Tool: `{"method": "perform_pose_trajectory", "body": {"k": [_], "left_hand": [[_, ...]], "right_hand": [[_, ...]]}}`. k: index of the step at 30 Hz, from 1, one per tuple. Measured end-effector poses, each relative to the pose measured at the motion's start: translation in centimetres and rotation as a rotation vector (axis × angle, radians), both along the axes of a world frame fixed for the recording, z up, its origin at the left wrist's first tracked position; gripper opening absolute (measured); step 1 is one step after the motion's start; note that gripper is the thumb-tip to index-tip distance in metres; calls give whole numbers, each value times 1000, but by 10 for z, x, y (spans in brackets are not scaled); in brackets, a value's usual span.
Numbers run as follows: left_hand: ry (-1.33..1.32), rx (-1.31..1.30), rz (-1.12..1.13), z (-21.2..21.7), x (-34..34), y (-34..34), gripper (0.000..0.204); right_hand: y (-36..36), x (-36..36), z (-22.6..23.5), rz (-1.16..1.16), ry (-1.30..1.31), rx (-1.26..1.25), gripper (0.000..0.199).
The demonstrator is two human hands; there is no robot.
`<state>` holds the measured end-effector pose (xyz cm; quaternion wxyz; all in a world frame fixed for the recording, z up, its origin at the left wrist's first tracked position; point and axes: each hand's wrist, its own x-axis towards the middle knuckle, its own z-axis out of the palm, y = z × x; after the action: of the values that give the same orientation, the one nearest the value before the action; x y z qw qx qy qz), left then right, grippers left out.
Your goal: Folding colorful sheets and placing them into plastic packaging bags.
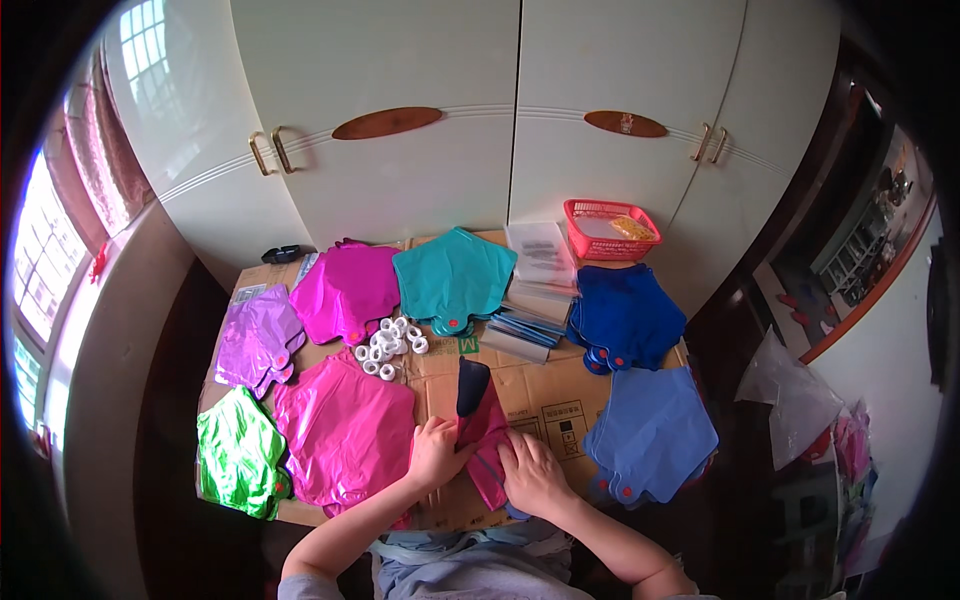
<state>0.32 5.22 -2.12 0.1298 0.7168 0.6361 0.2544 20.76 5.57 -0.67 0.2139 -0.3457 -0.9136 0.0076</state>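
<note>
Close to the table's front edge, a folded pink foil balloon (pixel 487 483) lies between my hands, narrow and creased. A dark navy piece (pixel 472 388) sticks up at its far end; what it is I cannot make out. My left hand (pixel 438 455) is closed on the left side of the folded foil. My right hand (pixel 535 478) has its fingers bent together over the foil's right edge. A stack of flat pink foil balloons (pixel 345 435) lies just left of my left hand. To the right of my right hand is a stack of grey-blue ones (pixel 652 430).
Cardboard (pixel 540 385) covers the table. Around it lie green (pixel 240 450), lilac (pixel 258 340), magenta (pixel 345 290), teal (pixel 455 275) and dark blue (pixel 630 312) foil stacks. Small white rings (pixel 385 345), clear plastic sleeves (pixel 540 250) and a red basket (pixel 610 243) stand behind. White cupboards (pixel 380 60) close the back.
</note>
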Motion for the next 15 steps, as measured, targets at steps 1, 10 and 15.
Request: {"method": "perform_pose_trajectory", "body": {"k": [1, 10, 15], "left_hand": [[-5, 19, -5, 2, 1, -1, 23], [99, 168, -103, 13, 4, -9, 17], [108, 152, -125, 13, 4, -10, 16]], "right_hand": [[1, 1, -2, 1, 0, -3, 41], [4, 2, -1, 0, 19, -39, 45], [2, 3, -7, -21, 65, 12, 45]]}}
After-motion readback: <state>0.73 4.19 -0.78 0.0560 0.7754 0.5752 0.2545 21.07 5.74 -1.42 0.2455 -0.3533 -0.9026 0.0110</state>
